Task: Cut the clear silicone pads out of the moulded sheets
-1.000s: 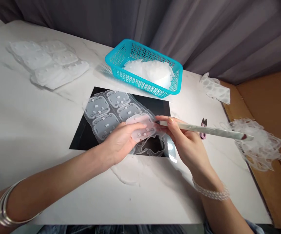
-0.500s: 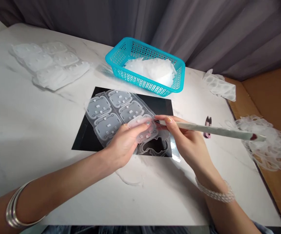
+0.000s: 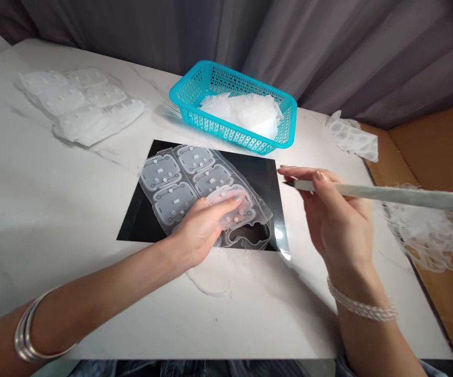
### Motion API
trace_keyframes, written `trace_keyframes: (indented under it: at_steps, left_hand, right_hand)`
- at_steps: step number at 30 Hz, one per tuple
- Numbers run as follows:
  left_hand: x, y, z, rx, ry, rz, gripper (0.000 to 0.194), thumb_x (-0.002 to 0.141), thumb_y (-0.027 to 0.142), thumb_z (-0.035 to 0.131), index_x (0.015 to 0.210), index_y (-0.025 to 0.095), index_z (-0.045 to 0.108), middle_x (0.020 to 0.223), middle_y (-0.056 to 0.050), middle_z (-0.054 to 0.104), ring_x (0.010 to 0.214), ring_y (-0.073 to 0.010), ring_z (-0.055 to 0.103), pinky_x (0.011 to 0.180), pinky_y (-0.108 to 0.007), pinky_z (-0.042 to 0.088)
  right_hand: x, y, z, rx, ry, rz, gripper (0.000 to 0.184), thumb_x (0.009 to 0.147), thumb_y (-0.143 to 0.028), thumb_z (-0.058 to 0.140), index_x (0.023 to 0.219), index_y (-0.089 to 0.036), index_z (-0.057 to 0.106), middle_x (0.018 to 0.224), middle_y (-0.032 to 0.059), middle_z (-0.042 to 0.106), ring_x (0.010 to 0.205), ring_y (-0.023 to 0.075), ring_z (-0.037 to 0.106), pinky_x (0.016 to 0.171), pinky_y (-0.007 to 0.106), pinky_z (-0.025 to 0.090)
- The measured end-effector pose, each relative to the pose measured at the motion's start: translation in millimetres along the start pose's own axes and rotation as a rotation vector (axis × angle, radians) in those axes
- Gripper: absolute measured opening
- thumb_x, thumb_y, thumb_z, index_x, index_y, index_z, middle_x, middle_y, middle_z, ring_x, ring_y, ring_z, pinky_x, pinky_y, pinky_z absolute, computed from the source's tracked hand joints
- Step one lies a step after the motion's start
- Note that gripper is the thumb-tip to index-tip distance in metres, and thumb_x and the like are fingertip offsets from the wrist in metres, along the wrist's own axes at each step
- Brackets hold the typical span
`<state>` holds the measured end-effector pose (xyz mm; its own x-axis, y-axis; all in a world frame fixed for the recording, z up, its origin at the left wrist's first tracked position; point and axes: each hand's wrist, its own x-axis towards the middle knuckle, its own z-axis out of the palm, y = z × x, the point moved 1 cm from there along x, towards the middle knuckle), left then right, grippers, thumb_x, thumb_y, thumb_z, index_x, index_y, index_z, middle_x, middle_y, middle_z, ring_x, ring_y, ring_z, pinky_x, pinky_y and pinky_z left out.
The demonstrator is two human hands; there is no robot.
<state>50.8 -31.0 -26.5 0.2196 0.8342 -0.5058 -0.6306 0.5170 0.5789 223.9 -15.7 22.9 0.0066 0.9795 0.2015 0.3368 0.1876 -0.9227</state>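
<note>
A translucent silicone sheet [image 3: 179,180] of moulded pads lies on a black mat [image 3: 260,173] in the middle of the white table. My left hand [image 3: 198,230] pinches one loose translucent pad [image 3: 232,207] at the sheet's near right corner. My right hand [image 3: 334,214] is closed round a long pale stick tool [image 3: 387,195], held like a pen. Its dark tip hangs in the air to the right of the sheet, over the mat's right edge.
A turquoise basket [image 3: 195,97] with white pads stands behind the mat. More pad sheets [image 3: 80,104] lie at the far left. Trimmed white scrap [image 3: 426,230] is heaped at the right edge, more scrap [image 3: 354,139] near the back right. A brown surface lies beyond the table's right edge.
My right hand has lifted the stick tool up and to the right, away from the pad. The left hand keeps its hold on the pad.
</note>
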Motion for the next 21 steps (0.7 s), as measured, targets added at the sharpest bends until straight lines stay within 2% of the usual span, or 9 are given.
trace_keyframes:
  at_steps: [1, 3, 6, 10, 17, 21]
  left_hand:
    - [0, 0, -0.1, 0.008, -0.005, 0.0, 0.014, 0.073, 0.02, 0.08, 0.086, 0.016, 0.076, 0.095, -0.005, 0.073, 0.098, -0.0193, 0.065, 0.093, -0.033, 0.049]
    - [0, 0, 0.0, 0.019, -0.02, 0.006, 0.014, 0.073, 0.02, 0.08, 0.086, 0.016, 0.076, 0.097, -0.006, 0.073, 0.1, -0.0196, 0.064, 0.094, -0.034, 0.049]
    - [-1, 0, 1.1, 0.031, -0.043, 0.032, 0.016, 0.075, 0.02, 0.079, 0.09, 0.016, 0.076, 0.1, -0.006, 0.072, 0.102, -0.0199, 0.064, 0.094, -0.033, 0.049]
    - [-2, 2, 3.7, 0.055, -0.059, 0.05, 0.014, 0.075, 0.021, 0.078, 0.088, 0.017, 0.075, 0.097, -0.005, 0.072, 0.096, -0.0177, 0.064, 0.091, -0.032, 0.048]
    - [-2, 2, 6.2, 0.136, -0.017, 0.036, 0.019, 0.071, 0.023, 0.081, 0.087, 0.015, 0.075, 0.095, -0.006, 0.072, 0.092, -0.0194, 0.064, 0.085, -0.032, 0.049]
    - [-1, 1, 6.5, 0.152, -0.046, 0.029, 0.015, 0.073, 0.023, 0.079, 0.085, 0.015, 0.075, 0.091, -0.006, 0.071, 0.087, -0.0174, 0.064, 0.083, -0.031, 0.048]
  right_hand:
    - [2, 1, -2, -0.026, 0.003, 0.011, 0.031, 0.097, -0.043, 0.046, 0.1, -0.025, 0.072, 0.1, 0.0061, 0.07, 0.102, 0.0233, 0.063, 0.086, 0.036, 0.05]
    - [6, 3, 0, -0.142, -0.088, 0.093, 0.03, 0.096, -0.041, 0.049, 0.098, -0.022, 0.072, 0.08, 0.0039, 0.065, 0.079, 0.0194, 0.062, 0.069, 0.032, 0.047]
    - [9, 2, 9, -0.256, -0.263, 0.22, 0.029, 0.091, -0.04, 0.055, 0.084, -0.018, 0.073, 0.063, 0.0005, 0.055, 0.058, 0.0132, 0.048, 0.053, 0.028, 0.036]
    - [10, -2, 16, -0.211, -0.312, 0.261, 0.023, 0.085, -0.035, 0.063, 0.077, -0.014, 0.07, 0.06, -0.0007, 0.052, 0.054, 0.01, 0.039, 0.049, 0.026, 0.03]
    - [8, 1, 16, -0.099, -0.355, 0.273, 0.024, 0.085, -0.038, 0.063, 0.081, -0.014, 0.067, 0.067, 0.0006, 0.056, 0.057, 0.01, 0.043, 0.051, 0.025, 0.032]
    - [8, 5, 15, -0.031, -0.417, 0.308, 0.026, 0.086, -0.041, 0.062, 0.084, -0.015, 0.064, 0.066, -0.0009, 0.052, 0.057, 0.0097, 0.041, 0.05, 0.025, 0.03]
